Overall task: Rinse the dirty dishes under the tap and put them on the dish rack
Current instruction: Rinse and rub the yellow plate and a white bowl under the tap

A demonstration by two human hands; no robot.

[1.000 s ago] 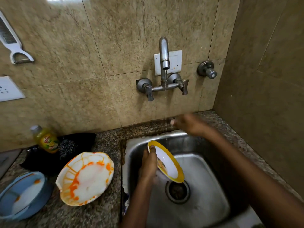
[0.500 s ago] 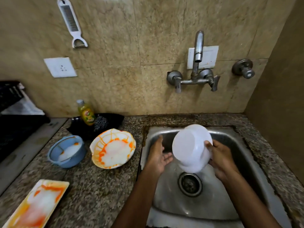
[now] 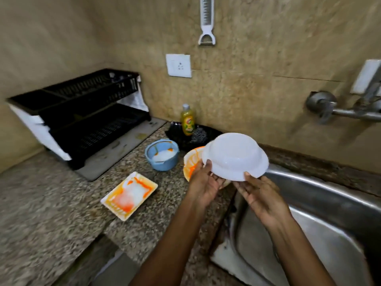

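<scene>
I hold the upturned white plastic bowl [image 3: 235, 155] by its rim in both hands, left hand [image 3: 206, 182] and right hand [image 3: 260, 200], above the sink's left edge; the black two-tier dish rack [image 3: 82, 118] stands well left, nearer my left.

A white peeler-grater [image 3: 206, 21] hangs on the tan tiled wall [image 3: 268, 48] at twelve o'clock. Just below it, toward eleven o'clock, sits a white wall socket [image 3: 178, 65]. Against the wall near the middle, a yellow-green bottle of dish soap [image 3: 187, 120] stands upright on the speckled granite surface [image 3: 51, 213], with a black cloth or tray [image 3: 181, 133] beside it and a steel scrubber [image 3: 198, 134] at the bottle's three o'clock. A white plate [image 3: 366, 76] is fixed to the wall at three o'clock.
</scene>
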